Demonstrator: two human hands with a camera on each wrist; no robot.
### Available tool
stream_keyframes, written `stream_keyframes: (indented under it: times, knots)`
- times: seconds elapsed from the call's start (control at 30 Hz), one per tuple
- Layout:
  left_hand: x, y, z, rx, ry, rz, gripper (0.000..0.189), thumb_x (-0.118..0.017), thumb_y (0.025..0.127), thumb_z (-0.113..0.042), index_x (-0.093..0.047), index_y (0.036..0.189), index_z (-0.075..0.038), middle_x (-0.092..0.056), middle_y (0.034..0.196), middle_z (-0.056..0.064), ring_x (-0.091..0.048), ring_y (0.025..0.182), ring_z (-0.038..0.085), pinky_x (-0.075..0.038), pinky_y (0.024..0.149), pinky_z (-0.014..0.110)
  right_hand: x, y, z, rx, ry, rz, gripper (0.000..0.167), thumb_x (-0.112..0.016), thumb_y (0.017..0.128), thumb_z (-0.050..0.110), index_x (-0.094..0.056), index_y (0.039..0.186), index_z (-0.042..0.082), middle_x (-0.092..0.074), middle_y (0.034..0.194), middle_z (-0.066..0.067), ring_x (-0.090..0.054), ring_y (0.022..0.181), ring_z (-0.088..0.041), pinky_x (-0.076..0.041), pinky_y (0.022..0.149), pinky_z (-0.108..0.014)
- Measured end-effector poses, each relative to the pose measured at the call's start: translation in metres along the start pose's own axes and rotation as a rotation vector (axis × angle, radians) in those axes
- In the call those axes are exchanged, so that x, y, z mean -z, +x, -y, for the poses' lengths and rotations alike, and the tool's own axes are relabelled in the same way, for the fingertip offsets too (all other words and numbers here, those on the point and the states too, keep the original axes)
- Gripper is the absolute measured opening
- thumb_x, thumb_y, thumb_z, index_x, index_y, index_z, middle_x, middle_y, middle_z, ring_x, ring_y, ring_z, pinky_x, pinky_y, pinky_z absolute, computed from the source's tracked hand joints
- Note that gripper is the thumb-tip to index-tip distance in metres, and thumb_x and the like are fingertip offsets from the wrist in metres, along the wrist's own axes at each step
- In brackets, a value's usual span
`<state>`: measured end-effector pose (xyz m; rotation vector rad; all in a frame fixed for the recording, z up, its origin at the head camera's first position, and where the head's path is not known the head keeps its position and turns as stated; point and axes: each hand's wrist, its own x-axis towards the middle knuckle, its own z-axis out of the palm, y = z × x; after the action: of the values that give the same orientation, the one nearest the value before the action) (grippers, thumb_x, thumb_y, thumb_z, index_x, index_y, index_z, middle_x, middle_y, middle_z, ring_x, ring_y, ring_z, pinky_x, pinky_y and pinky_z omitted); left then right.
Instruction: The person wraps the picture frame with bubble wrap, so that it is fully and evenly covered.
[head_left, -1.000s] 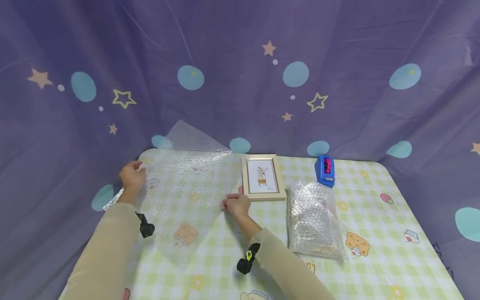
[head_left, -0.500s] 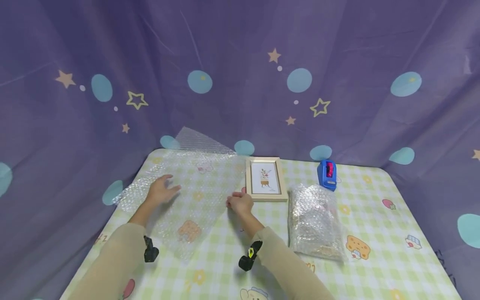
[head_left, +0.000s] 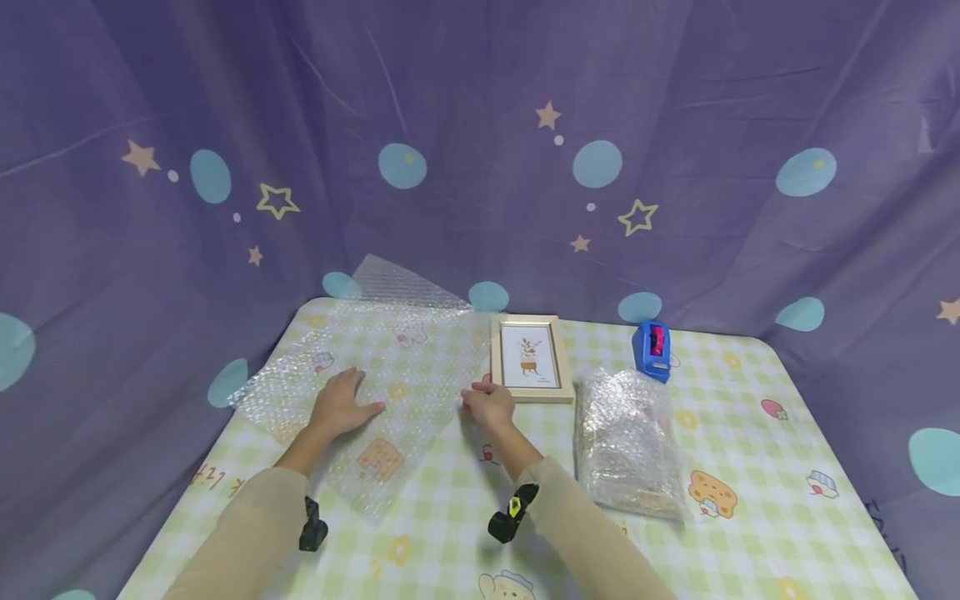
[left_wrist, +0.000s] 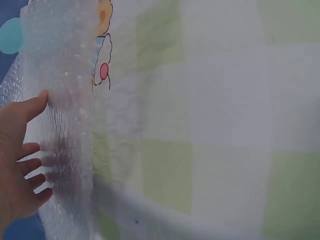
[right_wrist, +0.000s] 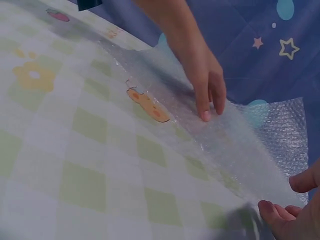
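Note:
A clear sheet of bubble wrap (head_left: 427, 358) lies spread over the left half of the table, its far corner raised against the curtain. My left hand (head_left: 339, 407) rests on the sheet with fingers spread; in the left wrist view its fingertips (left_wrist: 45, 195) meet the plastic. At the sheet's right edge, my right hand (head_left: 491, 406) holds the wrap between thumb and fingers, as the right wrist view shows with the thumb (right_wrist: 302, 180) over the edge. Just beyond that hand lies a light wooden picture frame (head_left: 531, 358) with a potted-plant print, face up.
Right of the frame lies a flat bundle in bubble wrap (head_left: 630, 442). Behind it stands a blue tape dispenser (head_left: 652, 352) with a pink core. A green checked cloth (head_left: 750, 433) covers the table, and a purple patterned curtain (head_left: 480, 100) hangs along the back.
My left hand has let go of the sheet's left edge and come right and nearer, onto the wrap. That edge has settled down. The right hand stays at the right edge.

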<state>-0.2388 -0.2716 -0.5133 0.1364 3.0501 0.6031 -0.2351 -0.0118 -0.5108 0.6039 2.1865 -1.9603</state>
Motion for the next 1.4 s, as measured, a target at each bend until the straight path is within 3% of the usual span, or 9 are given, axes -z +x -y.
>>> stream_keyframes:
  times: [0.2, 0.47, 0.67, 0.87, 1.0, 1.07, 1.27, 1.33, 1.4]
  knots:
    - [0.000, 0.005, -0.004, 0.028, 0.033, 0.034, 0.081, -0.065, 0.086, -0.045, -0.038, 0.140, 0.008, -0.032, 0.149, 0.034, -0.030, 0.137, 0.052, -0.030, 0.111, 0.065, 0.010, -0.003, 0.007, 0.027, 0.059, 0.029, 0.033, -0.068, 0.085, 0.005, -0.063, 0.116, -0.007, -0.070, 0.106, -0.025, -0.073, 0.089, -0.030, -0.061, 0.075, -0.027]
    - [0.000, 0.016, -0.020, 0.024, -0.023, 0.057, 0.077, -0.065, 0.087, -0.039, -0.038, 0.140, 0.010, -0.035, 0.147, 0.033, -0.031, 0.137, 0.051, -0.028, 0.114, 0.063, 0.044, 0.005, 0.014, 0.069, -0.040, -0.027, 0.030, -0.068, 0.086, 0.011, -0.067, 0.114, -0.001, -0.072, 0.102, -0.019, -0.073, 0.087, -0.031, -0.061, 0.071, -0.027]
    - [-0.001, 0.034, -0.064, 0.031, -0.175, 0.069, 0.068, -0.062, 0.091, -0.036, -0.040, 0.141, 0.004, -0.041, 0.146, 0.028, -0.036, 0.136, 0.048, -0.031, 0.114, 0.058, 0.079, 0.019, 0.024, 0.097, -0.137, -0.105, 0.032, -0.069, 0.086, 0.017, -0.067, 0.113, 0.001, -0.071, 0.108, -0.019, -0.070, 0.084, -0.023, -0.057, 0.069, -0.022]
    - [-0.015, 0.054, -0.121, 0.034, -0.357, 0.019, 0.048, -0.060, 0.093, -0.026, -0.053, 0.131, 0.003, -0.057, 0.134, 0.024, -0.054, 0.125, 0.039, -0.047, 0.105, 0.048, 0.110, 0.037, 0.036, 0.119, -0.314, -0.148, 0.041, -0.065, 0.090, 0.024, -0.062, 0.122, 0.000, -0.066, 0.121, -0.020, -0.064, 0.109, -0.033, -0.053, 0.094, -0.037]
    - [-0.030, 0.068, -0.149, 0.076, -0.453, 0.017, 0.038, -0.061, 0.092, -0.021, -0.061, 0.122, 0.003, -0.065, 0.123, 0.022, -0.061, 0.115, 0.035, -0.051, 0.101, 0.043, 0.124, 0.058, 0.031, 0.160, -0.395, -0.140, 0.048, -0.066, 0.089, 0.030, -0.059, 0.127, 0.001, -0.063, 0.127, -0.018, -0.059, 0.119, -0.032, -0.046, 0.106, -0.040]
    - [-0.041, 0.077, -0.155, 0.065, -0.475, 0.014, 0.036, -0.063, 0.091, -0.023, -0.064, 0.118, 0.000, -0.068, 0.118, 0.017, -0.064, 0.112, 0.031, -0.051, 0.100, 0.039, 0.125, 0.094, 0.010, 0.221, -0.460, -0.182, 0.053, -0.069, 0.085, 0.037, -0.061, 0.123, 0.001, -0.066, 0.123, -0.016, -0.062, 0.114, -0.031, -0.050, 0.100, -0.037]
    - [-0.105, 0.125, -0.139, 0.023, -0.512, -0.037, 0.037, -0.069, 0.085, -0.033, -0.070, 0.107, -0.003, -0.073, 0.099, 0.011, -0.067, 0.091, 0.023, -0.055, 0.081, 0.030, 0.124, 0.185, -0.043, 0.290, -0.585, -0.201, 0.069, -0.069, 0.082, 0.050, -0.057, 0.129, 0.001, -0.067, 0.122, -0.017, -0.063, 0.111, -0.033, -0.052, 0.094, -0.037]
    - [-0.108, 0.126, -0.146, 0.055, -0.527, -0.028, 0.035, -0.068, 0.085, -0.028, -0.069, 0.105, 0.000, -0.073, 0.095, 0.015, -0.068, 0.085, 0.025, -0.055, 0.073, 0.028, 0.128, 0.190, -0.044, 0.288, -0.574, -0.202, 0.071, -0.068, 0.082, 0.052, -0.056, 0.131, 0.002, -0.066, 0.125, -0.016, -0.062, 0.114, -0.033, -0.051, 0.098, -0.036]
    - [-0.077, 0.102, -0.175, 0.106, -0.523, 0.016, 0.032, -0.064, 0.087, -0.018, -0.066, 0.109, 0.005, -0.072, 0.098, 0.020, -0.069, 0.083, 0.029, -0.054, 0.070, 0.022, 0.132, 0.196, -0.045, 0.295, -0.579, -0.246, 0.070, -0.068, 0.082, 0.052, -0.058, 0.129, 0.001, -0.067, 0.123, -0.017, -0.062, 0.112, -0.033, -0.051, 0.097, -0.035]
